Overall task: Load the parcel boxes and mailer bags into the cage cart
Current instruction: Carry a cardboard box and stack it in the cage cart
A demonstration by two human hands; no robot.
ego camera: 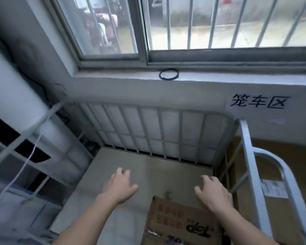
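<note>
Cage cart (166,131) seen from above, under the window.
Left hand (120,187): over the cart floor, fingers spread and relaxed, holding nothing.
Parcel box (180,221): cardboard with red print, inside the cart at 5 o'clock of its floor.
Right hand (213,193): at 1 o'clock of that box, fingers spread and empty; contact cannot be told.
Second box (268,167): labelled, outside the cart at 3 o'clock.

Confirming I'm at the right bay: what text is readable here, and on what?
"笼车区": paper sign on the wall.
Cardboard box in the cage cart: red and black print, too blurred.
Label on the brown box beside it: too small.
</note>
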